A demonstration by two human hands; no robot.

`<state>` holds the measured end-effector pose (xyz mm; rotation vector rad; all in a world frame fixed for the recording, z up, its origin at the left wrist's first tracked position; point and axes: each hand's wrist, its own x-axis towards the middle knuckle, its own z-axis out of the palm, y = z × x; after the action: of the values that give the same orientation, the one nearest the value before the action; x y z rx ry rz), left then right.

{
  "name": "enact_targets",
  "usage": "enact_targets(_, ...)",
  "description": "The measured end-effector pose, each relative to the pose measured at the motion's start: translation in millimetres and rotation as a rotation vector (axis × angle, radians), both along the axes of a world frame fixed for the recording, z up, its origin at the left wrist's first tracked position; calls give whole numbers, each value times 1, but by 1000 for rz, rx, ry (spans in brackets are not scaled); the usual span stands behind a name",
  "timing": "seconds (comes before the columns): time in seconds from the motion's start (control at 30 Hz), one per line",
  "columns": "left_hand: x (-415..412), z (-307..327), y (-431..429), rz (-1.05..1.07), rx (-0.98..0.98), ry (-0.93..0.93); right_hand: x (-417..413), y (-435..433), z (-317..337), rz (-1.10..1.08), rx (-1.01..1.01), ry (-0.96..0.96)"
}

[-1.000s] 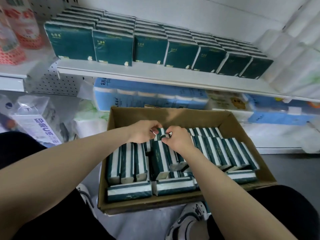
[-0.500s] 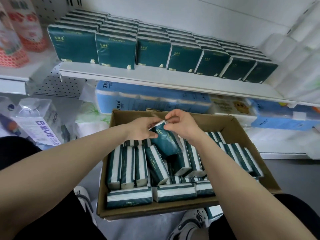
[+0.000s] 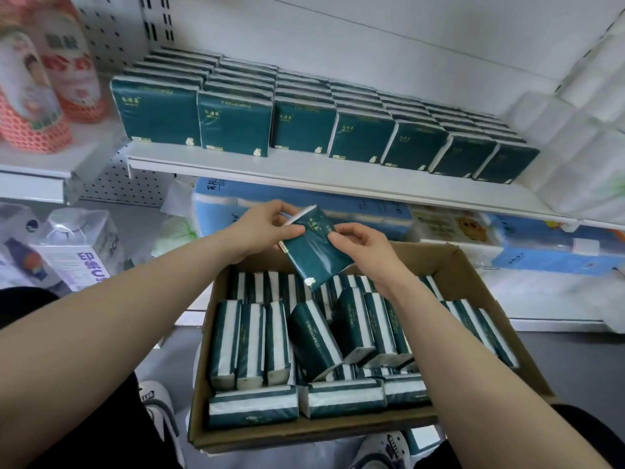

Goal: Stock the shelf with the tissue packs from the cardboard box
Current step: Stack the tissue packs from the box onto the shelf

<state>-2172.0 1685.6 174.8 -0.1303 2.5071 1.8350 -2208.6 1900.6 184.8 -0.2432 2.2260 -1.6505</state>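
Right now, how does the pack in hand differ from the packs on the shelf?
The held pack is tilted in the air above the cardboard box; the shelf packs stand upright in rows on the shelf. The held pack is gripped by the left hand and right hand; the shelf packs are untouched. Shared: dark green wrapper, small white corner mark.

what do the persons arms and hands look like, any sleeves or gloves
Both arms are bare as far up as the view shows: no sleeve on the left arm or right arm. The left hand and right hand wear no gloves; no watch, bracelet or ring shows.
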Motion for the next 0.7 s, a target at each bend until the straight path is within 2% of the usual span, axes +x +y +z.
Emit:
enact_targets(0.07, -2, 4, -1, 59, 18, 51, -1, -4, 4, -5, 14, 30)
enact_targets(0.2, -4, 17, -1, 200, 219, 130, -8, -13, 11, -134, -49, 9)
enact_targets(0.33, -6, 35, -3, 276, 238, 223, -17, -24, 26, -141, -92, 126)
enact_targets(0.47, -11, 50, -10, 312, 121, 357, -30, -38, 42, -154, -149, 215)
enact_targets(0.57, -19, 56, -21, 361, -8, 444, -44, -47, 52, -163, -107, 295)
enact_targets(0.7, -29, 58, -23, 376, -116, 437, -62, -60, 58, -185, -28, 365)
